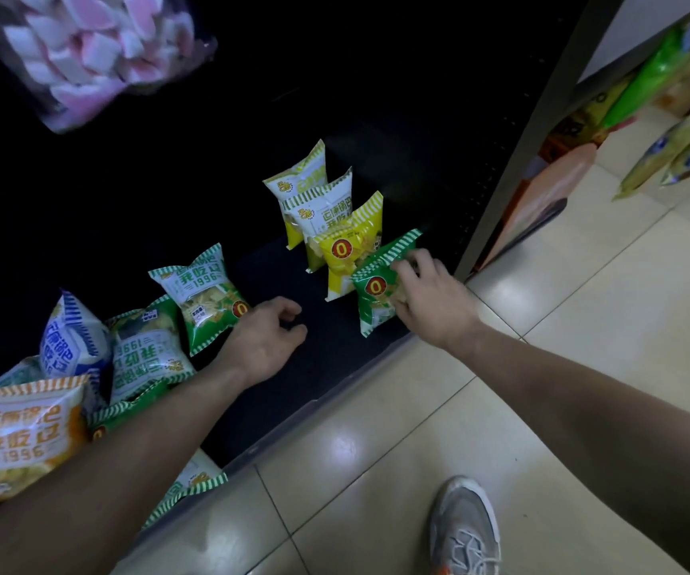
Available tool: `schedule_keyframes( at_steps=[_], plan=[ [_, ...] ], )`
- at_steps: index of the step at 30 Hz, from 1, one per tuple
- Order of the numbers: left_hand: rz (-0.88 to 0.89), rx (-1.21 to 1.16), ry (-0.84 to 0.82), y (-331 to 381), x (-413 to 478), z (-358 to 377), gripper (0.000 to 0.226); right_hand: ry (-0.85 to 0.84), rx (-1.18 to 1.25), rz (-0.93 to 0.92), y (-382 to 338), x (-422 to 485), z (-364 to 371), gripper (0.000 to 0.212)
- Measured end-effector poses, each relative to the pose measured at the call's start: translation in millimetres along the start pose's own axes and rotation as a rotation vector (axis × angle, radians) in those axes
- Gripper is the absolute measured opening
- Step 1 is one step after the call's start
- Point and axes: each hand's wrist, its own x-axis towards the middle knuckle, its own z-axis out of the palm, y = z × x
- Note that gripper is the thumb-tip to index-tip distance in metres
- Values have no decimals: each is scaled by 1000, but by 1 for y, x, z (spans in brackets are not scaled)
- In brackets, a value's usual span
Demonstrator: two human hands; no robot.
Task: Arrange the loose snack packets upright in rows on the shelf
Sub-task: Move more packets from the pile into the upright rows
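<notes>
On the dark bottom shelf (326,359) a row of upright packets runs back from the front edge: three yellow packets (345,251) and, nearest me, a green packet (376,288). My right hand (430,296) grips that green packet at its right side. My left hand (264,338) hovers just right of another green packet (206,300) that leans upright; its fingers are curled and apart, holding nothing. Loose packets lie in a heap at the left: a blue one (71,338), a green-white one (148,350) and an orange one (24,433).
A bag of pink and white marshmallows (94,47) hangs at the top left. The shelf's grey upright (513,193) stands right of the row, with more goods on the neighbouring rack (666,97). Pale floor tiles and my grey shoe (465,529) lie in front.
</notes>
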Motion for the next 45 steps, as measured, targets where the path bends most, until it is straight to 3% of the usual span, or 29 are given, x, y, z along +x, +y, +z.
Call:
schedule_keyframes(
  at_steps=[4,8,12,18,28,32,38,40,45],
  plan=[
    [7,10,-10,-1,1,2,36,-41,21,16,-2,-4,2,66],
    [25,48,-7,-3,-1,-3,38,12,-27,-8,-10,1,-8,61],
    [66,229,-13,-14,-13,-29,46,20,45,-70,-44,14,-24,56],
    [-45,370,34,-53,-43,-86,59,-153,17,-256,-120,43,-33,55],
    [-163,291,103,-116,-13,-116,62,-357,-15,-265,-180,93,25,63],
    [-190,278,121,-131,12,-118,65,-479,79,-205,-201,126,61,77],
    [-159,214,180,-151,21,-120,65,-507,499,146,-258,169,110,112],
    [-164,155,202,-159,21,-121,64,-477,552,202,-266,175,121,119],
    [-204,22,197,-166,27,-113,67,-273,690,240,-254,160,122,110]
  ],
)
